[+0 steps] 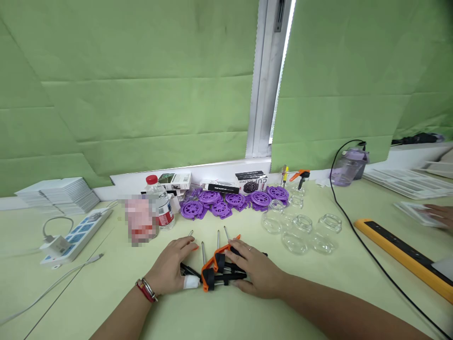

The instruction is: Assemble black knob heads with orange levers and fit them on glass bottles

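Note:
Between my hands on the table lies a small heap of orange-and-black tools (pixel 214 269), with black bodies and thin metal rods pointing away from me. Their exact kind is not clear. My left hand (pixel 170 264) rests at the heap's left side, its fingers curved and apart from the thumb, which has a white wrapping at its tip. A black part shows beside that thumb. From the right, my right hand (pixel 260 271) lies against the black parts with its fingers spread over them. Behind the heap sit several purple round spoked pieces (pixel 221 208).
Several clear glass jars (pixel 295 236) stand right of centre. Beyond my left hand is a red-capped bottle (pixel 163 208) beside a blurred pink item. A power strip (pixel 78 236) lies left. A black cable (pixel 345 212) crosses the right side, near a yellow-black bar (pixel 403 255) and another person's hand (pixel 439 215).

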`<control>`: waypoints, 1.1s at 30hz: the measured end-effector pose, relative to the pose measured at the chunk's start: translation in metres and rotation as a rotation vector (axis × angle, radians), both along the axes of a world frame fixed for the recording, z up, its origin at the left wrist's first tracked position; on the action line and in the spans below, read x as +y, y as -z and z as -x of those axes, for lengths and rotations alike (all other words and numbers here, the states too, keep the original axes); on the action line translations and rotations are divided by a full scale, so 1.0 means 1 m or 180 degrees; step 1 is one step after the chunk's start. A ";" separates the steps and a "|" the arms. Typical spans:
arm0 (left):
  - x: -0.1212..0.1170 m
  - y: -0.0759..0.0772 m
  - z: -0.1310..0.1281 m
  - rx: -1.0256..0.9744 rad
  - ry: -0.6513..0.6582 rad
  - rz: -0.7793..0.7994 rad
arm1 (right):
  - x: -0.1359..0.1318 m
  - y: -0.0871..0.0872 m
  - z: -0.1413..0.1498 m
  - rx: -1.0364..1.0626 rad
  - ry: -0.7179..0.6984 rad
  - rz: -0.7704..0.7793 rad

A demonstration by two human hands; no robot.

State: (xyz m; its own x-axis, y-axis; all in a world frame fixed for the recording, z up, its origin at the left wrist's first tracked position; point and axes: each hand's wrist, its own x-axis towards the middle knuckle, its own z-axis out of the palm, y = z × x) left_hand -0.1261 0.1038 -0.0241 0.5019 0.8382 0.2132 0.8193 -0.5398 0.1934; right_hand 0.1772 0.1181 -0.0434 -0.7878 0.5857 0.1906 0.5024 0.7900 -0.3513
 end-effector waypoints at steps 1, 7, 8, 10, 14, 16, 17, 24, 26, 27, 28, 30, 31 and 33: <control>0.000 -0.001 -0.001 0.0011 0.0055 -0.0020 | -0.001 -0.001 0.002 0.0015 -0.0046 0.0017; -0.006 -0.015 -0.023 0.0006 0.0186 -0.0389 | -0.005 0.000 0.013 -0.0020 0.0104 0.0079; -0.009 -0.016 -0.029 0.0002 0.0298 -0.0404 | -0.005 0.001 0.014 -0.0014 0.0100 0.0086; -0.013 -0.013 -0.039 0.0072 0.0563 -0.0252 | -0.003 0.003 0.014 0.0042 0.0036 0.0084; -0.015 -0.003 -0.049 0.0161 0.0772 0.0227 | 0.000 0.006 0.010 0.0312 -0.0168 0.0006; -0.013 0.000 -0.048 0.0124 0.0710 0.0359 | 0.003 0.005 0.005 0.0409 -0.0220 -0.0042; -0.012 0.000 -0.046 0.0094 0.0671 0.0397 | 0.005 0.004 0.002 0.0435 -0.0184 -0.0054; -0.008 0.000 -0.034 0.0022 0.0499 0.0480 | 0.021 -0.001 -0.017 0.0443 0.0424 -0.0060; -0.007 0.000 -0.033 0.0035 0.0508 0.0483 | 0.024 0.001 -0.018 0.0421 0.0425 -0.0092; -0.007 0.000 -0.033 0.0039 0.0518 0.0482 | 0.026 0.002 -0.018 0.0430 0.0415 -0.0100; -0.007 0.001 -0.032 0.0046 0.0528 0.0481 | 0.026 0.003 -0.018 0.0444 0.0400 -0.0098; -0.006 0.001 -0.032 0.0056 0.0546 0.0469 | 0.028 0.005 -0.017 0.0471 0.0351 -0.0058; -0.006 0.001 -0.032 0.0057 0.0554 0.0463 | 0.028 0.005 -0.017 0.0475 0.0321 -0.0019; -0.006 0.001 -0.032 0.0057 0.0575 0.0458 | 0.029 0.005 -0.017 0.0484 0.0263 0.0089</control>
State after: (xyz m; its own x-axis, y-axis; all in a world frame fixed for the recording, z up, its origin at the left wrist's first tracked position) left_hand -0.0937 0.0980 -0.0249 0.6493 0.7555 0.0875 0.7159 -0.6459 0.2652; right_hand 0.1945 0.1474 -0.0479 -0.7001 0.6539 0.2867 0.5045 0.7372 -0.4494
